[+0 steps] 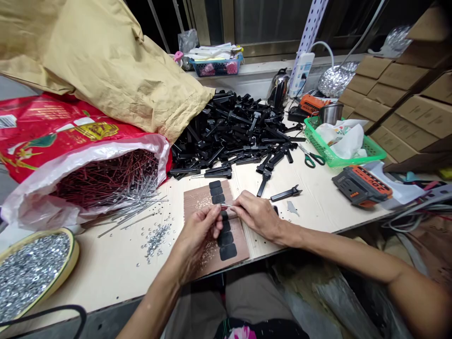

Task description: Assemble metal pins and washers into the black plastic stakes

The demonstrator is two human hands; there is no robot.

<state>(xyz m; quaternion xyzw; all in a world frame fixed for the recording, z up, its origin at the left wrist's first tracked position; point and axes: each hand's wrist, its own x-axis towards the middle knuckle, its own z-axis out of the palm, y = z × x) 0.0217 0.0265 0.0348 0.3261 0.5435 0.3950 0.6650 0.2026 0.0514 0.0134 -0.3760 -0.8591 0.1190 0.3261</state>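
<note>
My left hand (205, 225) and my right hand (259, 215) meet above a brown board (240, 238) with a column of black patches (228, 252). Between their fingertips runs a thin metal rod (227, 205); both hands pinch it, left at one end and right at the other. Whether a small part sits on the rod is too small to tell. Left of my left hand lies a scatter of small metal nuts (157, 239). To the right of the board, one black plastic piece (285, 193) rests apart from a large heap of similar black pieces (243, 125).
A red bag (67, 136) of long metal rods (116, 181) spills at left, beside a yellow-rimmed bowl (76, 254) of small metal parts. At right are green-handled scissors (310, 159), a green basket (346, 161), an orange-black battery pack (362, 186) and stacked cardboard boxes (406, 122).
</note>
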